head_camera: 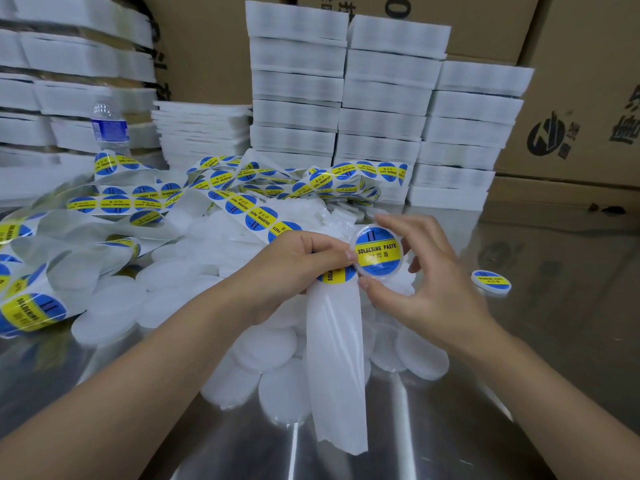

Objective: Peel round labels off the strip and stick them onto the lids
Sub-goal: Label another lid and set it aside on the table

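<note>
While the left hand [296, 268] curled its fingers round the strip [336, 341], the right hand [426, 289] pinched a labelled lid [378, 252] between thumb and spread fingertips, above the bare lids [263, 348].

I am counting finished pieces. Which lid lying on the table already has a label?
The single lid lying apart, right of the right hand. It bears a blue and yellow label; the piled lids are plain white.
</note>
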`<state>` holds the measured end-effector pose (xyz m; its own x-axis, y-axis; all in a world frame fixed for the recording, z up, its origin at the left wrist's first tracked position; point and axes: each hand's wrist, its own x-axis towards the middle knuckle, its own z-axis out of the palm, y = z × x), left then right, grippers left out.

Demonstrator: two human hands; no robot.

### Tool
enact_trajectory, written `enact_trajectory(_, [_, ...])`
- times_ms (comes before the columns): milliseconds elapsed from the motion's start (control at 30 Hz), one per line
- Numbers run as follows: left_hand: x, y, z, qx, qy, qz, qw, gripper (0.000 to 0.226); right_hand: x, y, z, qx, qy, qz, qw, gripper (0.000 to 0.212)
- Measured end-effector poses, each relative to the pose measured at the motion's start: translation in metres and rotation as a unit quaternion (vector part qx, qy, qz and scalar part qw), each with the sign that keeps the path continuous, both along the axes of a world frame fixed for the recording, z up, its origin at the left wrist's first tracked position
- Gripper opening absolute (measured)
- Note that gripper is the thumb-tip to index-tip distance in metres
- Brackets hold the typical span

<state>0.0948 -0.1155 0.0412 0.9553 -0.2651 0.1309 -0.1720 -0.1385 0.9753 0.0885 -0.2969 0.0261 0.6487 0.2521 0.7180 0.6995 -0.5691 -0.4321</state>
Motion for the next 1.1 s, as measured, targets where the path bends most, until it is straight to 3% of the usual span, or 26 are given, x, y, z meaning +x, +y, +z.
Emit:
enact_trajectory(100, [0.001, 0.000, -0.001, -0.001, -0.005, 0.005, 1.000, 0.015, 0.002, -0.004, 0.001, 0.021, 0.002, -0.001, 1.000, 0.074])
enact_trajectory(167, [0.001, 0.000, -0.001, 0.001, -0.015, -0.007, 1.000, 0.015, 0.006, -0.006, 0.002, 0.062, -0.008, -0.020, 0.998, 0.070])
enact_trajectory(267, [0.001, 0.001, -0.001, -0.001, -0.028, -0.018, 0.999, 0.014, 0.024, -0.028, 0.007, 0.125, 0.024, -0.155, 0.980, 0.065])
enact_trajectory(333, [0.003, 0.002, -0.003, 0.004, -0.054, -0.015, 0.998, 0.022, 0.039, -0.057, 0.006, -0.005, 0.101, -0.310, 0.945, 0.065])
enact_trajectory(400, [0.003, 0.002, -0.003, -0.012, -0.081, -0.023, 0.996, 0.033, 0.048, -0.081, 0.000, -0.151, 0.202, -0.411, 0.876, 0.068])
enact_trajectory(467, [0.003, 0.002, -0.005, -0.027, -0.102, -0.026, 0.994, 0.046, 0.055, -0.094, -0.009, -0.188, 0.277, -0.437, 0.835, 0.069])
enact_trajectory(633, [0.005, 0.001, -0.008, -0.035, -0.116, -0.019, 0.992, 0.067, 0.063, -0.102, -0.020, -0.204, 0.300, -0.454, 0.814, 0.067])
enact_trajectory(733, [0.006, 0.002, -0.008, -0.040, -0.109, -0.022, 0.993, 0.068, 0.059, -0.091, -0.013, -0.190, 0.249, -0.431, 0.846, 0.063])
enact_trajectory(900, [0.003, -0.001, -0.009, -0.029, -0.104, -0.062, 0.992, 0.055, 0.030, -0.037, 0.006, 0.003, 0.008, -0.235, 0.972, 0.021])
enact_trajectory(1000, [0.000, -0.003, -0.009, -0.024, -0.107, -0.078, 0.991, 0.048, 0.002, -0.006, 0.010, 0.029, -0.073, -0.093, 0.993, 0.018])
enact_trajectory(1100, [-0.002, -0.003, -0.008, -0.023, -0.115, -0.100, 0.988, 0.048, -0.009, 0.007, 0.006, -0.025, -0.088, -0.058, 0.994, 0.024])
